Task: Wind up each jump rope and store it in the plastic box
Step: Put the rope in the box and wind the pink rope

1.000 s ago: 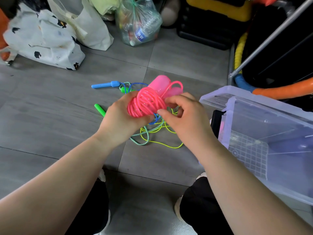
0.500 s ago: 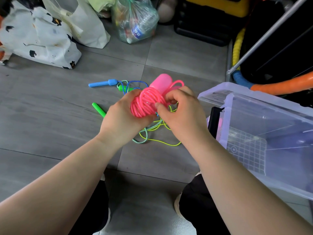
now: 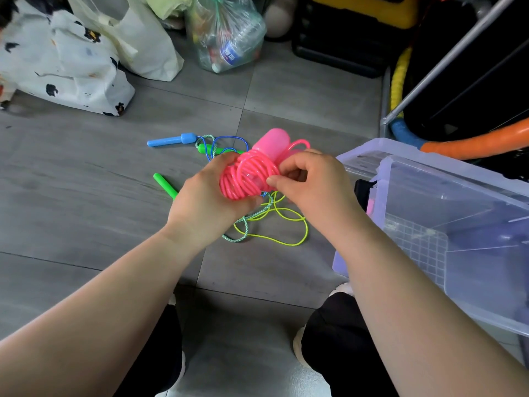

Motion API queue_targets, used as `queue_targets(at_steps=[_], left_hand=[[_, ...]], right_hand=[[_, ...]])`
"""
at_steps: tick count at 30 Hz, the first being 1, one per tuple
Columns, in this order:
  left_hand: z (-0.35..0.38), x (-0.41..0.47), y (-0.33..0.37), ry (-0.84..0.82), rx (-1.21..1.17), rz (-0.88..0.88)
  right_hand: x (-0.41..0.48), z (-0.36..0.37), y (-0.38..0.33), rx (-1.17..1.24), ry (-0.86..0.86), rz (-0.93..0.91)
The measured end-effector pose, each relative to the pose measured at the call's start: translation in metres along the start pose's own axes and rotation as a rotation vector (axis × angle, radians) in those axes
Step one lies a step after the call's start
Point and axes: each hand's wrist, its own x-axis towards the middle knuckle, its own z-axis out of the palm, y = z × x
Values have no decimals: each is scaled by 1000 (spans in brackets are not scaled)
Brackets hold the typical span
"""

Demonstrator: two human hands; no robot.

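Box (image 3: 446, 174) contents unclear; left hand (image 3: 206, 202) grips pink rope coil (image 3: 246, 179), right hand (image 3: 309, 187) pinches it.

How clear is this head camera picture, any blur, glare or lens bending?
Head view: light is soft and even, shadows faint; the coiled pink plastic jump rope, left hand and right hand look sharp; the clear plastic storage box carries pale reflections; wide-angle stretches the forearms near the bottom edge.
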Motion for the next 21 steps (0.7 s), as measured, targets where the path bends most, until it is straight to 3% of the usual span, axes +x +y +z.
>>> queue_targets(at_steps=[10,13,17,21], left_hand=[[4,-1,2,-4,-64,15],[5,-1,1,-15,-46,20],[4,0,-3,-30,-7,10],[5,1,-4,-39,26,10]], right_hand=[[-11,1,-14,-426,85,-4],[-6,-3,-9,-341,61,-33],[0,-14,-1,-129,-94,-32],[0,-10,3,-109,-101,-30]])
